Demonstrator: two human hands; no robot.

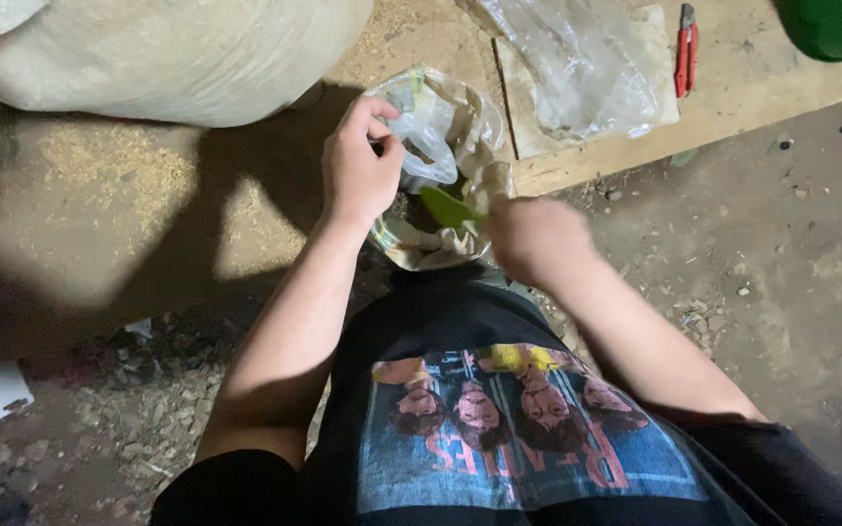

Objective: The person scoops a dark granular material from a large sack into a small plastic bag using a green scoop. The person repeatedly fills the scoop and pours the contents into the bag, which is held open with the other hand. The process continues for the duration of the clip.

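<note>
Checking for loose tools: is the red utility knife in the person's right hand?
No. The red utility knife lies on the board, apart from the right hand, which holds a green scoop.

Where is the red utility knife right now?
In the head view, the red utility knife lies at top right on the wooden board, just right of the clear plastic sheet.

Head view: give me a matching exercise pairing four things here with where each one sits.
Things:
1. red utility knife
2. large pale sack
3. green scoop
4. left hand

Places:
A. top left, on the floor
B. gripping the rim of the clear plastic bag
C. top right, on the wooden board
D. inside the bag's mouth, by the right hand

Pairs: 1-C, 2-A, 3-D, 4-B
</note>
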